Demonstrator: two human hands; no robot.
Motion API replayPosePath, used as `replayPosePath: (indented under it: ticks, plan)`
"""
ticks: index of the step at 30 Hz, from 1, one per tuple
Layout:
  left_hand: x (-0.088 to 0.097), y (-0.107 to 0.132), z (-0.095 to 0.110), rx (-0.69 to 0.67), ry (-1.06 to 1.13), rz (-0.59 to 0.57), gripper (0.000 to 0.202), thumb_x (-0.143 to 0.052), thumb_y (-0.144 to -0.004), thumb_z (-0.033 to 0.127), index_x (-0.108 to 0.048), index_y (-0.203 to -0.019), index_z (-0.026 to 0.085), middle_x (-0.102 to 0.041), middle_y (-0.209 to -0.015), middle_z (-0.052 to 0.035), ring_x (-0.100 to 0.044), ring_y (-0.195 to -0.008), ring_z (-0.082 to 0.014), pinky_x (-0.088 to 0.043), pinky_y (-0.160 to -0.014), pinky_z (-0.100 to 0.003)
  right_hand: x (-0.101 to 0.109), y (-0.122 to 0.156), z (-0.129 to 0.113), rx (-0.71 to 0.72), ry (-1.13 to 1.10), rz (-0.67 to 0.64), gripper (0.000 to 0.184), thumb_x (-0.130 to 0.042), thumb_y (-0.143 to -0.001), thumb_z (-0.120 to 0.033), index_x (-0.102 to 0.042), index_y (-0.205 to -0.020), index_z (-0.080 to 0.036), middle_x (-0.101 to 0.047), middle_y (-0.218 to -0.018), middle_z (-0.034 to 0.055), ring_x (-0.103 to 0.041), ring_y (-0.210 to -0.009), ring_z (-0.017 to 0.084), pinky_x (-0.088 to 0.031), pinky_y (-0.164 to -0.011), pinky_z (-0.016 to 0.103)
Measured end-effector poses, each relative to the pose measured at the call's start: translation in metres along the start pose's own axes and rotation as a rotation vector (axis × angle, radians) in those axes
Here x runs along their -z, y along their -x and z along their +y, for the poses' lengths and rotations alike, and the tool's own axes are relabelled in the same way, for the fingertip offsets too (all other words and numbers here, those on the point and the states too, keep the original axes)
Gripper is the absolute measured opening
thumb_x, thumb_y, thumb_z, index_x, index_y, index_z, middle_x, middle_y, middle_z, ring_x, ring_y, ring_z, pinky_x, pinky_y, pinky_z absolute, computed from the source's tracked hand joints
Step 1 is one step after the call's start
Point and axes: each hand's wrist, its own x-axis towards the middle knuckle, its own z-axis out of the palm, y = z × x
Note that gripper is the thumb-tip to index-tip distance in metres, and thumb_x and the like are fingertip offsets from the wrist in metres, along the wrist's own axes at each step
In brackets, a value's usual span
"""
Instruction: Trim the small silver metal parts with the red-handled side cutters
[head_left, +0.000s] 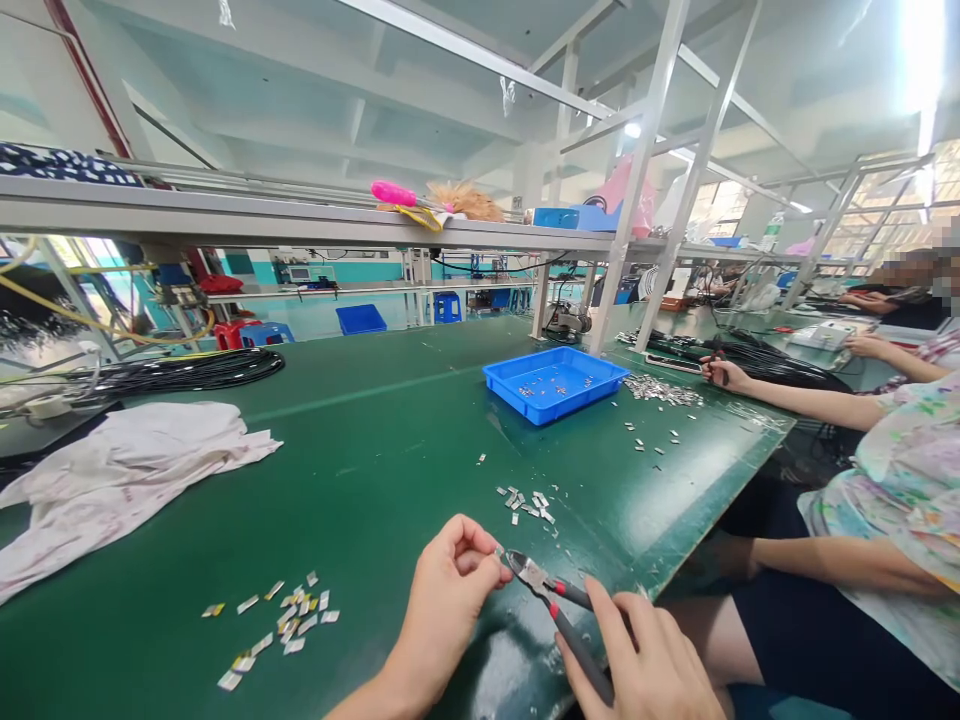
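Pinched between the thumb and forefinger of my left hand (pixel 454 590) is a small metal piece (pixel 499 551), mostly covered by the fingertips. My right hand (pixel 649 650) grips wire cutters (pixel 536 577) with dark handles and red bands; their jaws point left, right beside that piece. Whether the jaws touch it, I cannot tell. Just beyond my hands lies a loose group of small silvery pieces (pixel 537 507). Another scatter of such pieces (pixel 298 622), some with yellow on them, lies to the left of my left hand.
A blue tray (pixel 555 408) holding a few small bits stands mid-table, with a heap of metal pieces (pixel 664 390) beside it. White cloth (pixel 135 470) and coiled black cables (pixel 217 370) lie left. A co-worker (pixel 885 500) sits close on the right, a hand (pixel 725 374) holding a tool.
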Motion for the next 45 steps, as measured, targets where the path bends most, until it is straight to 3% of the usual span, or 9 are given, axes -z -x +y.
replayPosePath:
  ticks: [4, 10, 34, 45]
  plan:
    - [0.0, 0.001, -0.001, -0.014, -0.007, -0.01, 0.012, -0.059, -0.071, 0.014, -0.048, -0.071, 0.019, -0.062, -0.072, -0.0008, -0.06, -0.066, -0.0159, -0.045, -0.065, -0.026, 0.003, -0.002, -0.005, -0.066, -0.011, -0.018, 0.045, -0.056, -0.075, -0.043, -0.055, -0.108, -0.012, -0.057, -0.085, 0.0103, -0.05, -0.071, 0.02, -0.035, -0.062, 0.033]
    - [-0.001, 0.0, -0.001, -0.023, -0.068, -0.018, 0.011, -0.057, -0.072, 0.014, -0.047, -0.072, 0.019, -0.061, -0.069, 0.0004, -0.057, -0.065, -0.0146, -0.043, -0.063, -0.024, 0.006, -0.004, -0.004, -0.056, -0.017, 0.018, 0.04, -0.054, -0.076, -0.039, -0.058, -0.106, -0.013, -0.057, -0.086, 0.0087, -0.05, -0.071, 0.019, -0.035, -0.061, 0.032]
    - [0.001, 0.0, -0.002, 0.017, -0.184, -0.035, 0.012, -0.052, -0.064, 0.008, -0.048, -0.068, 0.018, -0.061, -0.063, 0.0009, -0.06, -0.061, -0.0146, -0.043, -0.059, -0.023, 0.007, -0.006, 0.015, 0.127, -0.003, -0.059, 0.047, -0.057, -0.074, -0.04, -0.058, -0.112, -0.012, -0.055, -0.088, 0.0095, -0.046, -0.074, 0.02, -0.035, -0.061, 0.032]
    - [0.002, -0.003, 0.001, 0.046, -0.177, -0.048, 0.012, -0.052, -0.063, 0.008, -0.047, -0.066, 0.018, -0.06, -0.059, 0.0017, -0.059, -0.058, -0.0135, -0.044, -0.058, -0.022, 0.003, -0.004, 0.016, 0.201, 0.058, -0.034, 0.046, -0.055, -0.076, -0.04, -0.057, -0.11, -0.009, -0.054, -0.085, 0.0094, -0.049, -0.07, 0.02, -0.034, -0.058, 0.031]
